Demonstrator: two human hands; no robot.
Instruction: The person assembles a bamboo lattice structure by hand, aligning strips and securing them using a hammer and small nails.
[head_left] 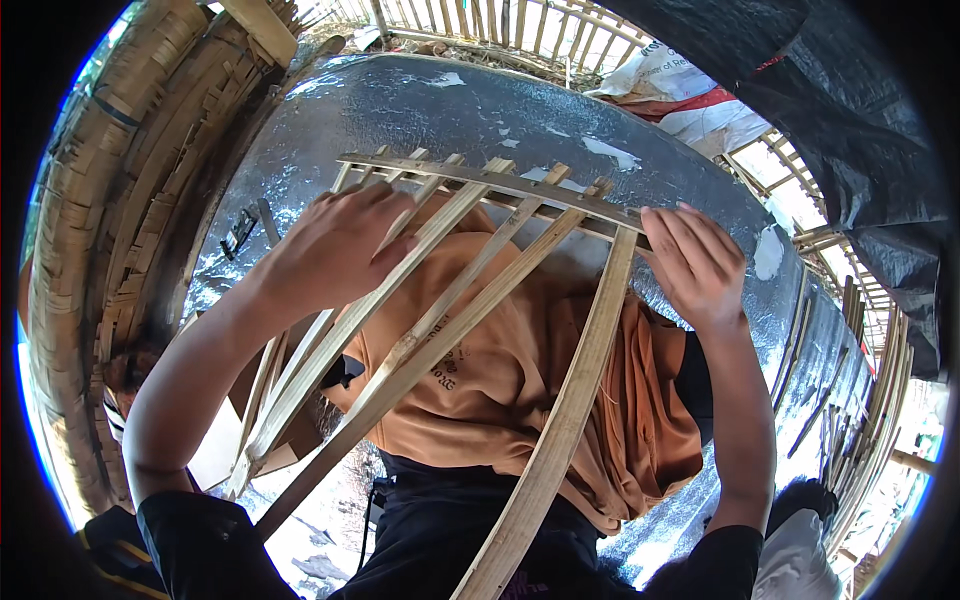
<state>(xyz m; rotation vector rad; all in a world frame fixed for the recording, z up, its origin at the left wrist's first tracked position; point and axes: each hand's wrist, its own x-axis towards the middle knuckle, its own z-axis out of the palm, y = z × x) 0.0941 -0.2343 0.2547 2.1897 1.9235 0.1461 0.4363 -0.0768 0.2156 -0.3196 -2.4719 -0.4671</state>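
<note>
A frame of pale bamboo slats (575,400) spreads out in front of me, its long slats fanning toward the lower edge. A crossbar made of thin paired strips (520,184) runs across their far ends, with several slat tips poking past it. My left hand (340,245) is closed over slats near the left part of the crossbar, thumb toward me; its fingertips are partly hidden. At the crossbar's right end, my right hand (697,260) grips the strips, fingers on the far side and thumb hidden behind.
Beneath the frame lies a shiny dark sheet (400,110) with pale worn patches. A woven bamboo wall (130,200) rises at left. Dark plastic sheeting (850,130) hangs at right, near a white sack (690,90). Loose thin sticks (870,400) lie at the right.
</note>
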